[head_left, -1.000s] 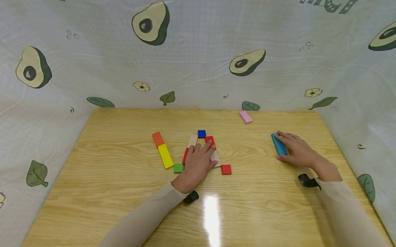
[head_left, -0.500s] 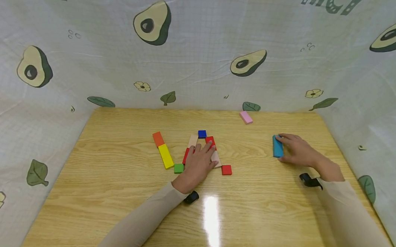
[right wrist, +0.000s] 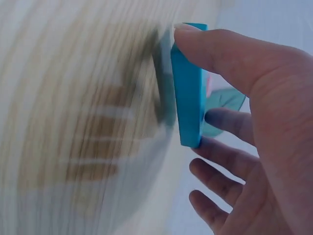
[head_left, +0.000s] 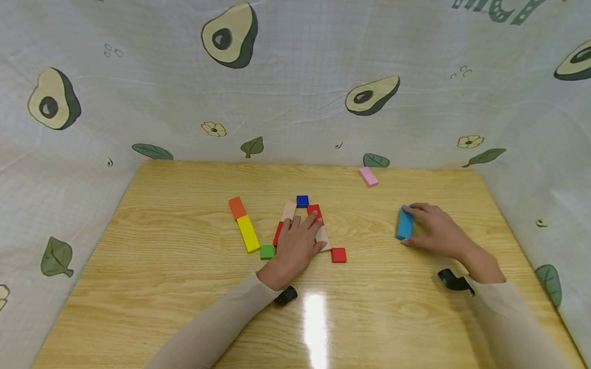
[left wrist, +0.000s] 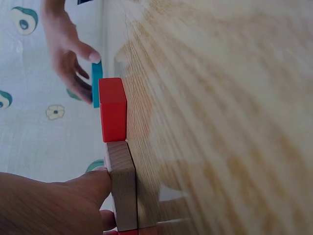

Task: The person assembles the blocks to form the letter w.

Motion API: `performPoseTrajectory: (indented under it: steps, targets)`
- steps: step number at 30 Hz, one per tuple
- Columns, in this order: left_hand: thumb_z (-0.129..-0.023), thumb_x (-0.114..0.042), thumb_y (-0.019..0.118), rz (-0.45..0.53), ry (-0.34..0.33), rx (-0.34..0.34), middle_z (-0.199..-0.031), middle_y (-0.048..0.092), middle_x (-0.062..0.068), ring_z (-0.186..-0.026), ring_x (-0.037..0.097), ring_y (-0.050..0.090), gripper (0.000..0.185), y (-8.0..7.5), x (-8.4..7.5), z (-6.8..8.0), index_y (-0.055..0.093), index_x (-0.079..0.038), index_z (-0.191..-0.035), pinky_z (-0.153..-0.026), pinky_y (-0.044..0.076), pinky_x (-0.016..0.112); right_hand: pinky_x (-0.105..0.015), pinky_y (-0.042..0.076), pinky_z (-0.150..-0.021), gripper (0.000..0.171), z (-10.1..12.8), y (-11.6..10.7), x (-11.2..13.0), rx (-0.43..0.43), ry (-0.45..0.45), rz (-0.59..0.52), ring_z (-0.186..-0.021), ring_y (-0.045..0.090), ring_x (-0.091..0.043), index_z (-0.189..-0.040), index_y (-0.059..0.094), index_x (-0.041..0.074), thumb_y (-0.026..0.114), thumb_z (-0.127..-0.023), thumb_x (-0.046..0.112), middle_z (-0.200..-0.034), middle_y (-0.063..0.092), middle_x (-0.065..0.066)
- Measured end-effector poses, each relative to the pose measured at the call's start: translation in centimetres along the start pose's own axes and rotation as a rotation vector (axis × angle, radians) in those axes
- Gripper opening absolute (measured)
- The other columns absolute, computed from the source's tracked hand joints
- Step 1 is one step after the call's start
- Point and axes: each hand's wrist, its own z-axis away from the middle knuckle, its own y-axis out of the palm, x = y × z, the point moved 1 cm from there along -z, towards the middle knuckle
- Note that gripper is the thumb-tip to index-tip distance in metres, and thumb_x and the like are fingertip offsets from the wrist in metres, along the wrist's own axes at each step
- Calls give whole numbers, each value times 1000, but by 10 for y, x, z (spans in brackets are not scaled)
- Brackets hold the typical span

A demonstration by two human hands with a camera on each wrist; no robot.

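Thumb and fingertips of my right hand (head_left: 438, 234) pinch a light-blue rectangular block (head_left: 405, 223) by its two ends at the table's right side. In the right wrist view a gap shows between this block and its reflection on the tabletop. My left hand (head_left: 296, 248) lies with spread fingers over two slanting rows of blocks in the middle. Its fingers reach the red block (head_left: 314, 211), while the thumb touches the natural wood block (left wrist: 122, 186) below it. The other row has a pale wood block (head_left: 288, 211) and a red one (head_left: 277, 232), partly hidden by the hand.
A dark-blue square block (head_left: 302, 200) tops the two rows. Green (head_left: 267, 252) and red (head_left: 339, 255) square blocks sit at their lower ends. To the left, orange (head_left: 237, 207) and yellow (head_left: 248, 234) blocks form a slanted line. A pink block (head_left: 368, 176) lies near the back cloth.
My right hand has turned the light-blue block from a slant to nearly straight and carried it slightly left and nearer. My left hand stays in place on the blocks.
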Motion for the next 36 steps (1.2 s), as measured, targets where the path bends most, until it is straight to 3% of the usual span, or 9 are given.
performPoseTrajectory:
  steps: [10, 18, 36]
  targets:
    - [-107, -49, 58, 4, -5, -3, -169, 40, 0, -138, 31, 46, 61, 0, 1, -1, 50, -19, -160, -117, 35, 50, -73, 32, -111, 84, -6, 11, 36, -39, -38, -25, -138, 44, -55, -154, 49, -6, 89, -88, 26, -151, 48, -32]
    - [-106, -49, 60, 4, -4, -5, -168, 41, 1, -135, 30, 48, 61, 0, 1, 0, 52, -19, -159, -114, 36, 48, -72, 35, -111, 83, -10, 21, 58, -65, -73, -25, -137, 47, -53, -152, 52, -5, 90, -86, 26, -150, 51, -30]
    - [-106, -49, 60, -10, -12, 0, -168, 42, 0, -132, 28, 49, 61, -2, -1, 1, 51, -19, -159, -111, 37, 47, -69, 41, -109, 80, -12, 35, 90, -78, -61, 3, -136, 50, -53, -151, 54, -5, 89, -88, 30, -149, 53, -31]
